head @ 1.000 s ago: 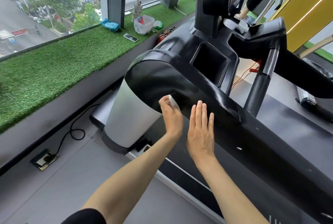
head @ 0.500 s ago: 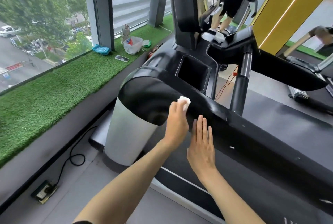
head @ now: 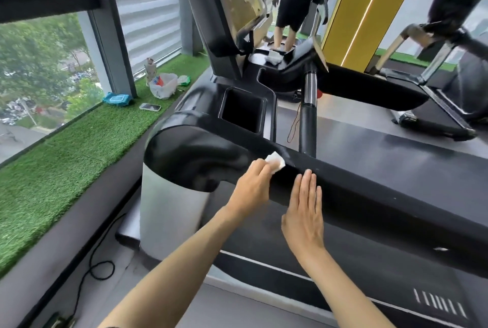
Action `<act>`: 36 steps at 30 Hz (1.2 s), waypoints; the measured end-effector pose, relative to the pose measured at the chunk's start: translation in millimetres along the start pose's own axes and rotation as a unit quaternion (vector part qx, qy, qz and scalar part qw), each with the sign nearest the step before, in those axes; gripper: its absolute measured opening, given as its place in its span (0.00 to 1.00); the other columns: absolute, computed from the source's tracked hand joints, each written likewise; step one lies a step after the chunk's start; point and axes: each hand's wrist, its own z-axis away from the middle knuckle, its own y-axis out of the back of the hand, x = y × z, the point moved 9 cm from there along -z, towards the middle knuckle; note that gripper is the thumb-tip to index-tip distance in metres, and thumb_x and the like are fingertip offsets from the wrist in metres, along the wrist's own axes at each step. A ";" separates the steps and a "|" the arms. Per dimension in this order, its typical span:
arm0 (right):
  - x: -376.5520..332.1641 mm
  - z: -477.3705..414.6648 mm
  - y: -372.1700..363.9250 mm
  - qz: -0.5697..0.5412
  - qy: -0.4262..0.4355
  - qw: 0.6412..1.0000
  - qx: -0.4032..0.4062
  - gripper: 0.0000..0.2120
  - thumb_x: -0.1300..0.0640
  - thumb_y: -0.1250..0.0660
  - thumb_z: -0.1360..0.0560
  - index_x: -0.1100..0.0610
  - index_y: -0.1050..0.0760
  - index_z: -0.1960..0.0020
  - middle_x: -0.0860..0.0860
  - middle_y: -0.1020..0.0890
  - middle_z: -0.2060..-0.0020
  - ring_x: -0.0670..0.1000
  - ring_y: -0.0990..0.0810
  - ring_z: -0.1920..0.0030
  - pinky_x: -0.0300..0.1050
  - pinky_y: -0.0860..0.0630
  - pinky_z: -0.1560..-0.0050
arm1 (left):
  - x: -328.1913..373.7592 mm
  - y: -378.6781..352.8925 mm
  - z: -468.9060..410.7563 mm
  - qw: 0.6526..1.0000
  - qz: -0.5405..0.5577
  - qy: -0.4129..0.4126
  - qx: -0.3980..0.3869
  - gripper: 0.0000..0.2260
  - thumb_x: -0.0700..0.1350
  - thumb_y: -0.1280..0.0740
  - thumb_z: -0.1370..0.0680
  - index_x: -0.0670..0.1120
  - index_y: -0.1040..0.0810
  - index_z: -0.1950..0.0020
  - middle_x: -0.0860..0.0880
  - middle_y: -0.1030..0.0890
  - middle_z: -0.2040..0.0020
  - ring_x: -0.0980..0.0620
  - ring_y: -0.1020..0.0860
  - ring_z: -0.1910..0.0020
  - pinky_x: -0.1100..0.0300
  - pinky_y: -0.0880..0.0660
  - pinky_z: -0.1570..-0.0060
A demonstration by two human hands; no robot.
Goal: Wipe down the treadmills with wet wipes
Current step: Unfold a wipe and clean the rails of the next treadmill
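A black treadmill fills the middle of the view, its glossy left handrail running from a rounded end cap toward the lower right. My left hand holds a folded white wet wipe against the top of that rail, fingers curled over it. Just to its right, my right hand lies flat on the rail's side with fingers straight and together. A cup-holder recess sits above the rail, below the console screen.
An artificial-grass ledge runs along the window at left, with a blue wipe pack, a phone and a white plastic bag. A black cable trails on the floor. Another treadmill stands at right; a person stands ahead.
My left hand has slid the wipe rightward along the rail, away from the rounded end cap. My right hand stays flat on the rail. The view has tilted upward.
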 end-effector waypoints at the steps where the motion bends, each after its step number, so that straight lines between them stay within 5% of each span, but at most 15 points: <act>1: 6.6 -0.8 2.5 -0.001 -0.005 1.000 0.011 0.51 0.68 0.28 0.37 0.69 0.54 0.23 0.66 0.55 0.24 0.62 0.56 0.23 0.56 0.55 0.24 | -10.6 9.4 -0.9 1.000 -0.002 0.014 0.022 0.13 0.38 0.43 0.23 0.47 0.31 0.40 0.48 0.29 0.54 0.49 0.30 0.56 0.59 0.30 0.65; 3: 18.4 -1.6 5.3 -0.001 -0.017 1.000 0.023 0.50 0.68 0.28 0.37 0.69 0.54 0.24 0.67 0.53 0.24 0.63 0.55 0.23 0.57 0.54 0.24 | -43.0 39.1 -0.5 0.986 0.013 0.117 0.119 0.11 0.36 0.42 0.21 0.42 0.29 0.40 0.47 0.31 0.54 0.47 0.29 0.56 0.57 0.30 0.59; 5: 24.7 -1.5 5.5 0.000 -0.027 0.999 0.023 0.49 0.67 0.29 0.36 0.70 0.53 0.24 0.67 0.52 0.24 0.64 0.54 0.23 0.58 0.51 0.25 | -80.1 57.3 9.0 0.932 0.055 0.288 0.214 0.10 0.34 0.42 0.21 0.37 0.29 0.39 0.46 0.32 0.51 0.45 0.29 0.52 0.60 0.33 0.55; 7: 25.0 -1.3 5.6 0.005 -0.024 0.999 0.021 0.47 0.67 0.30 0.36 0.70 0.52 0.24 0.67 0.52 0.24 0.65 0.52 0.23 0.60 0.48 0.25 | -77.8 52.9 12.6 0.905 0.054 0.358 0.226 0.13 0.31 0.43 0.22 0.36 0.30 0.38 0.46 0.33 0.50 0.46 0.31 0.52 0.60 0.34 0.56; 10: 23.9 -3.0 3.2 0.006 -0.036 0.999 0.002 0.51 0.64 0.27 0.36 0.69 0.56 0.23 0.67 0.53 0.24 0.65 0.54 0.23 0.59 0.53 0.24 | -17.7 14.1 -0.1 0.985 0.013 0.155 0.077 0.18 0.31 0.44 0.25 0.46 0.31 0.38 0.49 0.32 0.50 0.52 0.35 0.54 0.56 0.30 0.56; 13: 23.2 -2.8 2.0 0.005 -0.045 0.999 -0.006 0.53 0.62 0.25 0.36 0.68 0.57 0.23 0.67 0.53 0.24 0.64 0.55 0.23 0.59 0.56 0.24 | 3.8 -10.2 4.8 0.997 -0.040 -0.041 -0.057 0.20 0.35 0.45 0.27 0.47 0.28 0.37 0.49 0.29 0.48 0.48 0.30 0.51 0.54 0.26 0.60; 16: 24.1 -2.4 3.2 0.003 -0.037 0.999 0.007 0.50 0.63 0.27 0.34 0.69 0.55 0.23 0.67 0.53 0.24 0.65 0.54 0.23 0.60 0.56 0.25 | -44.4 25.1 -1.3 0.994 -0.046 0.086 0.055 0.18 0.33 0.44 0.24 0.46 0.30 0.37 0.44 0.27 0.49 0.48 0.32 0.54 0.58 0.30 0.55; 19: 22.3 -2.7 3.1 -0.001 -0.041 0.999 0.007 0.49 0.63 0.28 0.34 0.69 0.55 0.23 0.67 0.53 0.24 0.65 0.54 0.23 0.60 0.56 0.25 | -71.0 45.0 7.3 0.951 0.014 0.258 0.168 0.13 0.31 0.43 0.22 0.39 0.30 0.39 0.44 0.32 0.52 0.48 0.33 0.57 0.57 0.34 0.58; 21: 19.1 -3.3 1.1 -0.003 -0.054 0.999 -0.005 0.52 0.60 0.25 0.35 0.70 0.55 0.24 0.68 0.54 0.24 0.65 0.56 0.23 0.59 0.59 0.25 | -39.5 32.6 2.9 0.967 0.000 0.201 0.156 0.14 0.29 0.42 0.24 0.41 0.29 0.40 0.46 0.32 0.53 0.49 0.34 0.56 0.59 0.35 0.57; 23: 15.9 -4.2 -1.4 0.004 -0.061 0.998 -0.014 0.54 0.57 0.24 0.35 0.70 0.57 0.24 0.68 0.57 0.25 0.65 0.60 0.24 0.58 0.61 0.25 | 0.7 2.1 1.9 0.996 -0.019 0.061 0.062 0.17 0.31 0.43 0.25 0.46 0.30 0.40 0.47 0.29 0.50 0.50 0.33 0.54 0.61 0.34 0.57; 26: 17.9 -3.9 -4.7 0.025 -0.059 0.998 -0.017 0.57 0.55 0.25 0.34 0.68 0.64 0.24 0.66 0.65 0.26 0.63 0.66 0.25 0.57 0.64 0.25 | 19.3 -20.7 11.1 0.996 -0.046 -0.055 -0.043 0.21 0.32 0.41 0.28 0.48 0.32 0.38 0.52 0.31 0.47 0.50 0.32 0.52 0.59 0.32 0.69; 29: 17.1 -4.3 -2.5 0.025 -0.036 0.999 0.004 0.56 0.58 0.25 0.34 0.69 0.63 0.24 0.67 0.59 0.25 0.63 0.63 0.24 0.56 0.65 0.25 | -33.9 18.7 10.5 0.994 -0.009 0.094 0.063 0.17 0.31 0.41 0.24 0.50 0.33 0.42 0.50 0.33 0.52 0.50 0.32 0.55 0.61 0.34 0.63; 33: 10.8 -7.0 -0.9 0.007 -0.031 0.999 0.037 0.51 0.65 0.28 0.37 0.69 0.57 0.24 0.67 0.49 0.25 0.65 0.53 0.24 0.57 0.60 0.25 | -122.0 60.1 40.0 0.889 0.115 0.360 0.258 0.18 0.32 0.48 0.25 0.56 0.33 0.51 0.47 0.32 0.53 0.47 0.32 0.55 0.52 0.32 0.54; 36: 4.7 -7.3 -2.4 0.002 -0.026 0.999 0.040 0.47 0.66 0.30 0.36 0.71 0.53 0.25 0.69 0.48 0.25 0.66 0.51 0.24 0.58 0.58 0.24 | -97.8 29.6 41.5 0.902 0.113 0.356 0.219 0.12 0.34 0.48 0.25 0.44 0.31 0.47 0.44 0.31 0.51 0.47 0.31 0.53 0.56 0.32 0.51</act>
